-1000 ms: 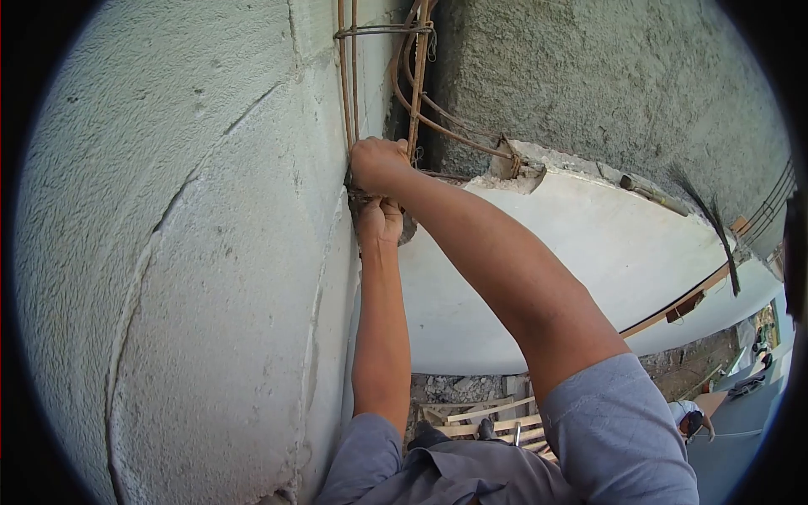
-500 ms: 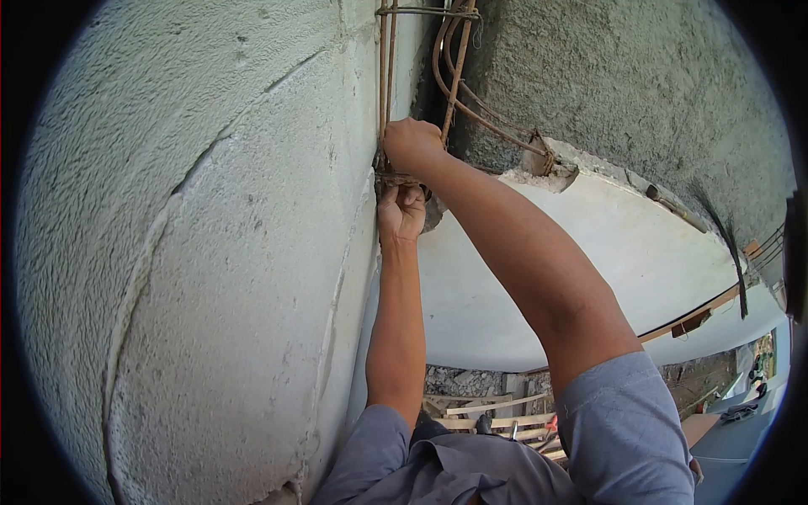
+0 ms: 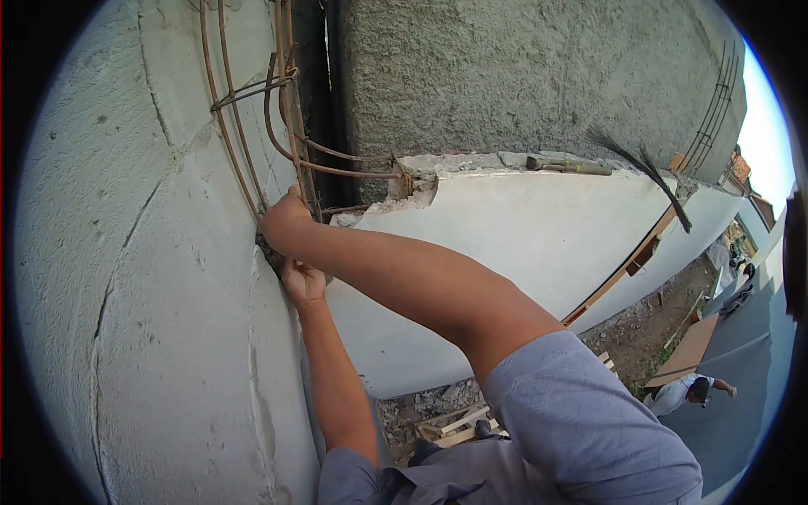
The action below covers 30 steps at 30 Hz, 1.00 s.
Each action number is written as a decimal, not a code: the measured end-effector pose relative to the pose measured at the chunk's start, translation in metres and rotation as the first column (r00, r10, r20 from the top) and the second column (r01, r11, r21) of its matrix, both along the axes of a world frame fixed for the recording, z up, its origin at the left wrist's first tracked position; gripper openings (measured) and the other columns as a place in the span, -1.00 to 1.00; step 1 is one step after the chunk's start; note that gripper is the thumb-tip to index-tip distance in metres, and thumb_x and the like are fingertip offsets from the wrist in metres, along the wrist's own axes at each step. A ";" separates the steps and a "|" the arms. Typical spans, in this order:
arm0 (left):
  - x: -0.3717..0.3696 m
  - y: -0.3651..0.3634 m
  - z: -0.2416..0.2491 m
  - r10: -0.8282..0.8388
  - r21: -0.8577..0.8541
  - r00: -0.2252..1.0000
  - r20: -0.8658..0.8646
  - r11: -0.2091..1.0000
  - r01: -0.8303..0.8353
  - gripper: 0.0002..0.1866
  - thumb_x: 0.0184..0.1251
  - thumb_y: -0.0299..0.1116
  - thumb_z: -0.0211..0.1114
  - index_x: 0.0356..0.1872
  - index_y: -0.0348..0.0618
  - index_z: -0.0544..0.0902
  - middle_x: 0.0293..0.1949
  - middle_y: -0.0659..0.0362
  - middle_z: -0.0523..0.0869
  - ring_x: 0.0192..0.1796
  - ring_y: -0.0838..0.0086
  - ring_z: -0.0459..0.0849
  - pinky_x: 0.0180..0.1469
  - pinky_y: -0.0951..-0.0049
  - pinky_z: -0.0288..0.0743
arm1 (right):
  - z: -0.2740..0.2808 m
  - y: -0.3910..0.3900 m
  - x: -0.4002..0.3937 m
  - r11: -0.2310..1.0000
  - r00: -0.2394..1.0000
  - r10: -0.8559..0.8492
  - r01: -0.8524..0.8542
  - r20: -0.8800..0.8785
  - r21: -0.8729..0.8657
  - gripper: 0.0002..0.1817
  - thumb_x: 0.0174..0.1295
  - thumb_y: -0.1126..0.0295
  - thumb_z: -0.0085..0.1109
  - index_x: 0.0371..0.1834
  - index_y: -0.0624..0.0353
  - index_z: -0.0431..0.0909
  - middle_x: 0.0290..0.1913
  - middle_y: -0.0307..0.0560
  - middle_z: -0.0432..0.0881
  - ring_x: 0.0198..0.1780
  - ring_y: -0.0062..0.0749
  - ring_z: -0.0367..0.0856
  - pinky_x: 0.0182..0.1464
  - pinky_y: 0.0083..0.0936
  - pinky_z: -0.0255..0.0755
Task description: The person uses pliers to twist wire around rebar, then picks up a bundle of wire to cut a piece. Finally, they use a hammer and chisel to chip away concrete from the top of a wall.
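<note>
1. The view had just turned, so the right hand point(image 3: 287, 223) and the left hand point(image 3: 303, 280) stood lower and more to the left, but both remained at the same corner beside the white wall point(image 3: 522, 227)
2. From this I judged that the work at this corner was not yet finished
3. The right hand was the upper one, its back towards the view; how far its fingers were open, and what they held, I could not tell
4. The left hand was just below, its fingers bent and partly hidden, so its hold also I could not tell
5. The steel rods point(image 3: 223, 34) rose from beside the right hand along the grey wall point(image 3: 168, 337), with a cross tie point(image 3: 252, 89) around them
6. A bent rod point(image 3: 353, 173) reached to the broken edge of the white wall
</note>
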State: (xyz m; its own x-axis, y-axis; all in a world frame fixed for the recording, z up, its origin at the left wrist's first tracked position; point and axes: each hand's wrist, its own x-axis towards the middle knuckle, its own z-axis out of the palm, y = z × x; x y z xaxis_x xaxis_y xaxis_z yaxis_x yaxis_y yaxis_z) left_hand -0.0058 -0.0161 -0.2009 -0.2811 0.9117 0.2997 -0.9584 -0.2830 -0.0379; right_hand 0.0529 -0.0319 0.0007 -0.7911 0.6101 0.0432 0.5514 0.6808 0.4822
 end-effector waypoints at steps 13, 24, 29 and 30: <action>0.018 -0.014 0.020 0.076 0.111 0.997 0.015 0.991 -0.077 -0.67 0.48 -0.50 0.11 0.23 -0.23 0.50 -0.16 0.17 0.63 -0.13 0.51 0.58 -0.31 0.61 0.46 | 0.141 -0.029 0.417 0.877 0.828 -0.427 0.477 -0.363 0.058 -0.08 -0.06 0.68 0.06 0.52 -0.07 0.22 0.43 0.03 0.38 0.51 -0.09 0.22 0.50 -0.18 0.17; 0.017 -0.016 0.027 0.045 0.026 0.999 0.007 0.999 -0.045 -0.77 0.49 -0.46 0.12 0.08 -0.25 0.58 -0.19 0.16 0.65 -0.16 0.49 0.60 -0.34 0.60 0.47 | 0.122 0.000 0.492 0.858 0.790 -0.509 0.436 -0.341 -0.271 -0.43 -0.10 0.58 0.36 0.11 0.28 0.55 -0.07 0.15 0.66 0.14 0.04 0.57 0.27 -0.22 0.40; 0.024 -0.031 0.043 0.067 -0.046 0.997 0.028 0.997 -0.065 -0.82 0.50 -0.44 0.12 0.00 -0.24 0.61 -0.19 0.16 0.67 -0.20 0.49 0.61 -0.37 0.60 0.46 | 0.108 -0.002 0.500 0.901 0.779 -0.433 0.358 -0.454 -0.246 -0.72 0.22 0.36 0.15 -0.06 0.27 0.50 -0.37 0.01 0.59 -0.31 -0.06 0.52 -0.17 -0.22 0.39; 0.022 -0.028 0.042 0.064 -0.056 0.997 0.037 0.997 -0.061 -0.80 0.50 -0.44 0.12 0.03 -0.24 0.60 -0.18 0.16 0.68 -0.20 0.49 0.61 -0.37 0.60 0.46 | 0.104 -0.025 0.483 0.903 0.714 -0.429 0.336 -0.554 -0.267 -0.77 0.29 0.34 0.10 -0.11 0.27 0.51 -0.41 -0.06 0.58 -0.39 -0.17 0.48 -0.26 -0.26 0.35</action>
State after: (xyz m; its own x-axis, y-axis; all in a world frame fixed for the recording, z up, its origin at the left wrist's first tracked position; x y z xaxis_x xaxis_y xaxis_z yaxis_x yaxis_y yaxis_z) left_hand 0.0164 -0.0444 -0.1591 -0.3486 0.9068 0.2369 -0.9368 -0.3450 -0.0576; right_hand 0.5362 -0.0570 0.1049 -0.3330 0.8907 0.3096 0.9187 0.3805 -0.1064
